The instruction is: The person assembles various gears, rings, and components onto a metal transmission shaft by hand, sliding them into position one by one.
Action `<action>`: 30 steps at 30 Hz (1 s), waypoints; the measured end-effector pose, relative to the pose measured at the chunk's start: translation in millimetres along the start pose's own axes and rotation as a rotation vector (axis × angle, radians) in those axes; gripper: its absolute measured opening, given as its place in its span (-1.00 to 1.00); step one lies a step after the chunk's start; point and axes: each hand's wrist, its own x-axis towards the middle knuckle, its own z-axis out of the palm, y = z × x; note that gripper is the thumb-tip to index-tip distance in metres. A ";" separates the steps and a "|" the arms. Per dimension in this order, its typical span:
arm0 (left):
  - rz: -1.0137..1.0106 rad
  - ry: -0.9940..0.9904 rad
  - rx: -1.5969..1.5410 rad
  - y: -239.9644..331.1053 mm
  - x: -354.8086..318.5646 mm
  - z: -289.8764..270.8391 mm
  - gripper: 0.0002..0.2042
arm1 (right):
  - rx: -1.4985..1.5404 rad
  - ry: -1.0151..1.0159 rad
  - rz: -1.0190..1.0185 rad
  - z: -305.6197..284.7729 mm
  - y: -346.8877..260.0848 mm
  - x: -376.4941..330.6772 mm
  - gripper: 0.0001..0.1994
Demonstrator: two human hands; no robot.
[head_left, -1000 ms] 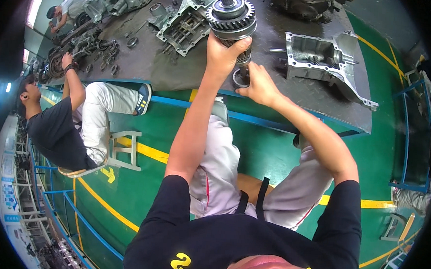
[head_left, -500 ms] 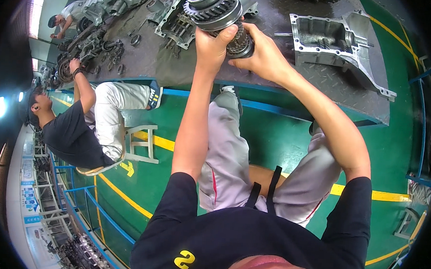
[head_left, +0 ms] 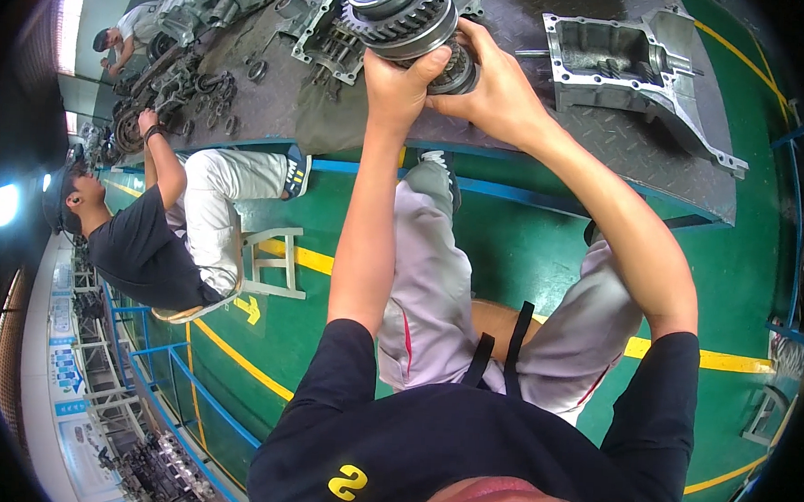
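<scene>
Above the near edge of the metal workbench (head_left: pixel 508 134) I hold a gear shaft (head_left: pixel 400 24), a stack of steel toothed gears and rings, tilted with its upper end running out of the picture. My left hand (head_left: pixel 394 85) wraps the shaft from the left, its thumb pressed along a smooth ring. From the right, my right hand (head_left: pixel 495 79) closes round the lower gears, with fingers partly hidden behind them. Past the shaft, an open gearbox housing half (head_left: pixel 326 52) with parts inside lies on the bench.
A larger open aluminium housing (head_left: pixel 603 57) with a rod rests at the bench's right. Loose gears and rings (head_left: pixel 215 96) lie to the left, near a seated co-worker (head_left: pixel 148 247). Another person (head_left: pixel 127 37) works farther off. A dark cloth (head_left: pixel 327 115) covers part of the bench edge.
The view has shifted a little. My right hand has moved slightly up around the gears; both hands keep holding the gear shaft.
</scene>
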 end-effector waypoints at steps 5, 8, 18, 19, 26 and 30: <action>-0.001 0.003 0.010 -1.6 1.2 3.1 -0.55 | -0.037 0.073 -0.017 5.0 -0.2 -7.3 -0.11; 0.015 0.023 -0.047 -1.3 2.3 6.0 -0.54 | -0.084 0.120 -0.032 7.6 -1.1 -11.7 -0.13; -0.003 -0.050 -0.023 7.1 0.5 18.6 -0.56 | -0.093 0.140 0.034 3.0 -4.2 -20.9 -0.13; -0.003 -0.046 -0.022 7.7 0.6 18.6 -0.56 | -0.092 0.136 0.034 2.2 -3.9 -20.9 -0.13; 0.012 0.037 -0.001 -6.6 0.3 5.7 -0.59 | -0.054 0.068 -0.025 -0.7 9.0 -24.8 -0.09; 0.015 0.018 0.024 -11.1 0.5 -1.9 -0.61 | -0.079 0.053 -0.023 -0.8 9.8 -25.3 -0.11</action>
